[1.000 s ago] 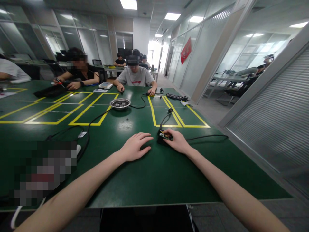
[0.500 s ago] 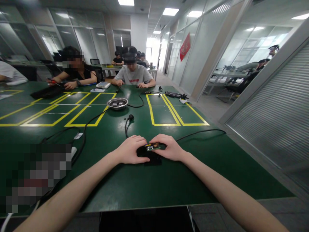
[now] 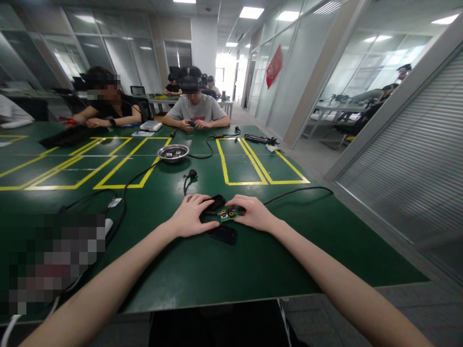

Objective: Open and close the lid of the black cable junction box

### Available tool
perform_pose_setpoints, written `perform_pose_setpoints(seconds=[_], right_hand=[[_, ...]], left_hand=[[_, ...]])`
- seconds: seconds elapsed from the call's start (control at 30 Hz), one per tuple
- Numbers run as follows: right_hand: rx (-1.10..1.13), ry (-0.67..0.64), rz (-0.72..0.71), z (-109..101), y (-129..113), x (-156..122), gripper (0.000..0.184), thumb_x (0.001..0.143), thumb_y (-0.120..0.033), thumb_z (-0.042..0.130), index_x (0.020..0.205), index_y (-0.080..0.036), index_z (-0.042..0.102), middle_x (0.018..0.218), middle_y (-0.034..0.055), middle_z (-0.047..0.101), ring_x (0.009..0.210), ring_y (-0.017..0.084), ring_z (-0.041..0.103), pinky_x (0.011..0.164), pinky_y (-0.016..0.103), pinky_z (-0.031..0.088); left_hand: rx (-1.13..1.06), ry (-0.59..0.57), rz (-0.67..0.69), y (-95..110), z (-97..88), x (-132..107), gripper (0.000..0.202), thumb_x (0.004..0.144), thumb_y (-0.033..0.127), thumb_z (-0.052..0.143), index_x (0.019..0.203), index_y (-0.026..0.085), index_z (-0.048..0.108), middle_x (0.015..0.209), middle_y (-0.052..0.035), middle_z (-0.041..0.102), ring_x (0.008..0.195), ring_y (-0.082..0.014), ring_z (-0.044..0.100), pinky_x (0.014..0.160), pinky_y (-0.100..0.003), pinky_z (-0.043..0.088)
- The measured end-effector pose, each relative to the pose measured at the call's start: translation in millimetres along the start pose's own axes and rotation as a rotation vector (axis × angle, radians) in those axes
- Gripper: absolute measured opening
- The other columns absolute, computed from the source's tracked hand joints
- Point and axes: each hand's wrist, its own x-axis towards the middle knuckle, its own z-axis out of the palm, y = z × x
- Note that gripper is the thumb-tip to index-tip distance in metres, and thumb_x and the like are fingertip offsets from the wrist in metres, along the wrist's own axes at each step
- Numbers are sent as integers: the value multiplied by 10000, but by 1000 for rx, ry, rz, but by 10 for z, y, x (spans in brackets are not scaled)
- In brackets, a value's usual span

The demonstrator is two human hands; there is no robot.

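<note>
A small green circuit board (image 3: 228,214) with coils and other components lies between my hands. My right hand (image 3: 255,212) grips its right end, fingers and thumb curled in. On the other side, my left hand (image 3: 191,216) has its thumb and fingers spread around the board's left end, where a black cable joins it. One black casing half (image 3: 218,200) sits just beyond the board, by my left fingertips. The other black casing half (image 3: 224,235) rests on the table nearer to me, below my left thumb.
On the green table (image 3: 202,284), a black plug (image 3: 191,174) and a metal bowl (image 3: 172,153) with metal parts stand farther off. A cable (image 3: 300,189) runs right. A blurred pixelated object covers the left front. Two people work across the table, one holding a small dark thing.
The two black casing halves have come apart around the circuit board, one beyond it and one nearer me. My left fingers have spread, and the view has shifted slightly.
</note>
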Motion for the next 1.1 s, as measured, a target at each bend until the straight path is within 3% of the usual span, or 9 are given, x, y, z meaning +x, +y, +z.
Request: perform_pose_setpoints(seconds=[0.13, 0.27, 0.43, 0.67, 0.83, 1.0, 1.1], right_hand=[[96, -37, 26, -41, -14, 2, 428, 748, -82, 737, 1154, -206, 682, 1047, 48, 665, 862, 171, 654, 759, 276, 537], [116, -57, 69, -188, 39, -35, 515, 736, -175, 768, 1234, -225, 643, 1129, 54, 617, 789, 145, 607, 705, 279, 536], [96, -187, 151, -339, 220, -78, 119, 828, -290, 749, 890, -195, 715, 868, 28, 655, 762, 167, 616, 713, 301, 500], [106, -68, 135, -70, 198, -39, 141, 937, -270, 659, 821, -190, 641, 802, 18, 624, 736, 161, 578, 689, 283, 466], [11, -52, 86, 69, 67, -5, 106, 945, -217, 652, 852, -203, 603, 841, 19, 624, 760, 166, 581, 699, 283, 453], [-53, -67, 136, 78, 15, 5, 89, 950, -200, 642, 881, -209, 585, 797, 2, 634, 713, 159, 576, 664, 269, 417], [-62, -64, 169, 75, 7, 11, 92, 946, -202, 646, 882, -209, 580, 778, -5, 636, 688, 151, 569, 644, 260, 394]], left_hand=[[-6, -32, -17, -32, 3, -1, 708, 853, 661, 656, 1409, 227, 597, 1459, -139, 588, 1344, -349, 515, 1154, -553, 340], [-28, -47, -23, -24, -19, -3, 633, 851, 549, 678, 1400, 243, 602, 1486, -122, 565, 1361, -343, 505, 1160, -548, 349], [-35, -80, -42, -14, -55, 6, 624, 823, 467, 697, 1393, 231, 607, 1484, -121, 571, 1365, -349, 504, 1184, -557, 330], [-111, -23, 47, -42, -28, 7, 647, 797, 398, 710, 1414, 247, 588, 1593, -139, 441, 1450, -382, 407, 1188, -584, 324], [-189, -25, 99, -32, -26, 33, 578, 774, 293, 680, 1343, 220, 620, 1373, -126, 644, 1306, -332, 561, 1160, -537, 389], [-200, -69, 100, -64, -31, 41, 617, 773, 260, 661, 1379, 187, 574, 1424, -131, 627, 1348, -325, 557, 1264, -585, 215], [-207, -80, 130, -110, -32, 43, 645, 768, 268, 677, 1401, 212, 564, 1458, -122, 607, 1379, -317, 537, 1273, -577, 197]])
